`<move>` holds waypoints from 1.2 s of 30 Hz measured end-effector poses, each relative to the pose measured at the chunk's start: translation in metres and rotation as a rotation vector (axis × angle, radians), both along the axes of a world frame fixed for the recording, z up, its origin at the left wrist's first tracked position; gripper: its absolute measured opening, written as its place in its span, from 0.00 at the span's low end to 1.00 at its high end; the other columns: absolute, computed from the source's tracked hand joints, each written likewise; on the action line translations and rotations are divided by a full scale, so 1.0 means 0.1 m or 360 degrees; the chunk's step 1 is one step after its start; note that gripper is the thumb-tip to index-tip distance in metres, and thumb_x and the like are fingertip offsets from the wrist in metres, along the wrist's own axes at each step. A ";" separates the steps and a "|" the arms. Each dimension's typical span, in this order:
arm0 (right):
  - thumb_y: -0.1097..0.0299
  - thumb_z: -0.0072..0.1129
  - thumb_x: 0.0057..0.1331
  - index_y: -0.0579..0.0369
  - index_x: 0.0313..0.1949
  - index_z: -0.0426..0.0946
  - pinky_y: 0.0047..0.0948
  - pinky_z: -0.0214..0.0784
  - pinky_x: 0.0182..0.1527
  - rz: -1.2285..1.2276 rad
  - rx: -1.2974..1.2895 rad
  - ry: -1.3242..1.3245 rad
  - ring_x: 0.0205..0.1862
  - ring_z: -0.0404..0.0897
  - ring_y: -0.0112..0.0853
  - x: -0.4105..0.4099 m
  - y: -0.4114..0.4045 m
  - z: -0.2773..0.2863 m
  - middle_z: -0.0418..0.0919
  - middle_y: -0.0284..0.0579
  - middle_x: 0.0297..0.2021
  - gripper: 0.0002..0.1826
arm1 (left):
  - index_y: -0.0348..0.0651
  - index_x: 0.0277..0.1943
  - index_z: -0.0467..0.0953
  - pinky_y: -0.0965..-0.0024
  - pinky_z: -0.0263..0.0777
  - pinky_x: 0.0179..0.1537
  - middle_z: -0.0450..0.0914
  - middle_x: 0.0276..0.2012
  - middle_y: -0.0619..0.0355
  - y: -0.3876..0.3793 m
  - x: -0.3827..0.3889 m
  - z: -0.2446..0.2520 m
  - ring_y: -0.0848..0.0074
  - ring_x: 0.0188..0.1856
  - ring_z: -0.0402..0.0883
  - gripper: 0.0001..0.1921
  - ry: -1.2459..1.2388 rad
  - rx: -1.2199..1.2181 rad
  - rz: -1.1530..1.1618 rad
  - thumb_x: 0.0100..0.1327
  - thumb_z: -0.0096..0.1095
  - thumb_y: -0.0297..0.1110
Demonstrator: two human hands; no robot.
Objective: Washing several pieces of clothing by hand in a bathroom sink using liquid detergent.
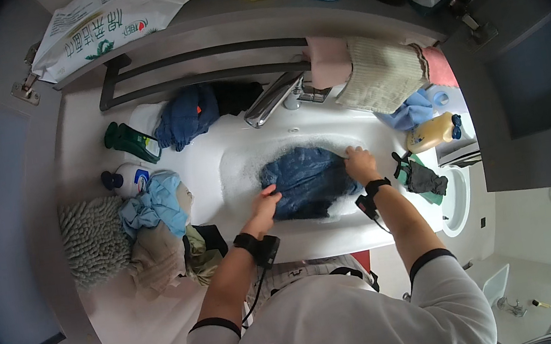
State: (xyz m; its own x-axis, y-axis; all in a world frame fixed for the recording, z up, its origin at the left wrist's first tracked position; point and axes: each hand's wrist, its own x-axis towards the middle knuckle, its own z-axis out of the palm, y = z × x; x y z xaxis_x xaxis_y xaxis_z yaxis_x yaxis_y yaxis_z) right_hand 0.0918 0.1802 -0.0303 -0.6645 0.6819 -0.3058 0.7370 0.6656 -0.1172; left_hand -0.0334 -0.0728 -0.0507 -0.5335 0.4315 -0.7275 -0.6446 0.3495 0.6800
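Observation:
A wet dark-blue denim-like garment (311, 183) lies spread in sudsy water (241, 169) inside the white washbasin (291, 243). My left hand (263, 208) grips its left edge, with thumb and fingers on the fabric. At the upper right edge, my right hand (361, 164) pinches the cloth between its fingers. Part of the garment sits below the foam, and its lower folds are hard to make out. A chrome faucet (275, 98) reaches over the back of the basin.
Left of the basin are a green bottle (133, 143), a white bottle (127, 179), a light-blue cloth (156, 204) and other fabrics. Folded denim (188, 115) lies behind. On the right are a yellow bottle (433, 133) and dark cloth (425, 177). Towels (383, 72) hang from a rack (204, 79).

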 end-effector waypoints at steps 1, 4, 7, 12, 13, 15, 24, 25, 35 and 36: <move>0.58 0.47 0.59 0.56 0.43 0.70 0.40 0.66 0.44 0.0015 0.0085 0.0082 0.43 0.74 0.46 -0.10 -0.09 0.04 0.75 0.57 0.40 0.17 | 0.38 0.54 0.67 0.68 0.59 0.55 0.68 0.54 0.48 -0.05 -0.01 -0.19 0.64 0.56 0.66 0.23 0.0193 -0.0157 -0.0149 0.55 0.59 0.29; 0.61 0.53 0.55 0.56 0.52 0.64 0.41 0.61 0.52 -0.0098 -0.0601 0.0696 0.49 0.69 0.51 -0.50 -0.31 -0.08 0.71 0.57 0.46 0.26 | 0.40 0.56 0.63 0.68 0.60 0.54 0.66 0.56 0.50 0.03 -0.06 -0.50 0.63 0.57 0.65 0.25 0.0118 -0.0255 -0.0134 0.56 0.58 0.35; 0.59 0.56 0.52 0.54 0.53 0.64 0.40 0.62 0.52 -0.0138 -0.0582 0.0217 0.50 0.70 0.49 -0.78 -0.66 -0.17 0.71 0.57 0.47 0.29 | 0.41 0.58 0.59 0.66 0.63 0.51 0.66 0.55 0.52 0.23 -0.17 -0.51 0.64 0.55 0.66 0.26 0.0333 -0.0337 -0.0004 0.59 0.55 0.41; 0.64 0.57 0.50 0.60 0.45 0.70 0.28 0.67 0.42 -0.0008 -0.1604 0.0838 0.37 0.76 0.38 -0.84 -1.24 0.03 0.77 0.54 0.34 0.22 | 0.43 0.55 0.62 0.65 0.67 0.45 0.69 0.49 0.55 0.15 -0.36 -0.63 0.68 0.48 0.69 0.29 -0.0471 0.0360 0.0551 0.62 0.40 0.58; 0.62 0.57 0.51 0.60 0.41 0.72 0.30 0.67 0.41 -0.0057 -0.1711 0.0860 0.36 0.76 0.42 -0.81 -1.31 0.29 0.77 0.54 0.32 0.20 | 0.43 0.53 0.65 0.65 0.67 0.44 0.70 0.48 0.55 0.16 -0.35 -0.47 0.69 0.47 0.70 0.30 -0.0618 0.0680 0.0541 0.62 0.37 0.61; 0.60 0.55 0.53 0.60 0.39 0.71 0.33 0.67 0.39 0.0058 -0.1516 0.0869 0.34 0.76 0.44 -0.79 -1.43 0.64 0.76 0.56 0.30 0.18 | 0.42 0.47 0.69 0.66 0.68 0.44 0.72 0.45 0.54 0.16 -0.30 -0.28 0.68 0.44 0.73 0.28 -0.0733 0.0717 0.0530 0.63 0.35 0.59; 0.54 0.44 0.61 0.50 0.44 0.65 0.47 0.67 0.35 -0.0053 -0.0763 0.0921 0.32 0.75 0.53 -0.93 -1.41 0.56 0.76 0.58 0.28 0.17 | 0.39 0.51 0.66 0.60 0.68 0.48 0.71 0.49 0.51 0.41 -0.20 0.41 0.65 0.49 0.72 0.21 -0.0693 0.0511 0.0424 0.65 0.34 0.44; 0.53 0.45 0.61 0.49 0.45 0.66 0.47 0.67 0.35 -0.0016 -0.0848 0.0956 0.33 0.75 0.53 -0.88 -1.58 0.67 0.76 0.57 0.29 0.17 | 0.39 0.51 0.66 0.60 0.68 0.48 0.71 0.49 0.52 0.25 -0.31 0.26 0.65 0.50 0.72 0.21 -0.0829 0.0849 0.0495 0.65 0.33 0.44; 0.56 0.44 0.62 0.49 0.39 0.71 0.44 0.67 0.38 -0.0136 -0.0518 0.0891 0.36 0.76 0.49 -0.85 -0.76 0.45 0.77 0.52 0.31 0.13 | 0.36 0.49 0.68 0.69 0.71 0.43 0.74 0.42 0.55 0.35 -0.33 0.89 0.72 0.43 0.74 0.20 -0.0042 0.0274 -0.0160 0.63 0.50 0.44; 0.56 0.46 0.62 0.49 0.39 0.71 0.43 0.67 0.38 -0.0136 -0.0576 0.0995 0.37 0.75 0.49 -0.86 -0.64 0.44 0.77 0.51 0.32 0.13 | 0.36 0.46 0.70 0.74 0.68 0.40 0.74 0.39 0.56 0.30 -0.45 0.93 0.76 0.38 0.73 0.18 0.0244 0.0300 -0.0249 0.62 0.54 0.42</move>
State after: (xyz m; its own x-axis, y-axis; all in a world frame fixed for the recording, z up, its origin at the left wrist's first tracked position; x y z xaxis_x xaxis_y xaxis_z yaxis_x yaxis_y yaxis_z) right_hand 0.0062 0.1165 0.0135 -0.7378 0.6672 -0.1025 0.5079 0.4487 -0.7353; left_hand -0.0783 -0.0428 0.0427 -0.5475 0.6372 -0.5424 -0.4773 0.2946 0.8279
